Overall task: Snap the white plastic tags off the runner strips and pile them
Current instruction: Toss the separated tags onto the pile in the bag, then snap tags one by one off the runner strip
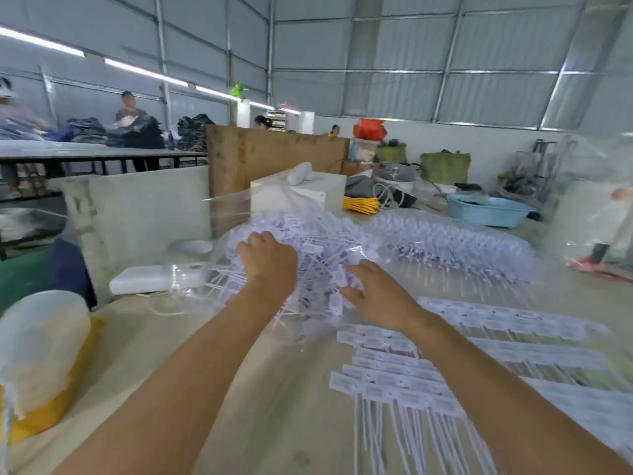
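A heap of loose white plastic tags in a clear plastic bag lies in the middle of the wooden table. My left hand rests on the left side of the heap, fingers bent down into it. My right hand reaches onto the heap's near right side, fingers spread over the tags; whether it holds any is hidden. Strips of joined tags with long tails lie fanned out on the table near right. A second bag of tags lies behind right.
A translucent tub on a yellow base stands near left. A white flat box lies left of the heap. A grey panel, a white box, a blue basin and clutter stand behind. People work at far tables.
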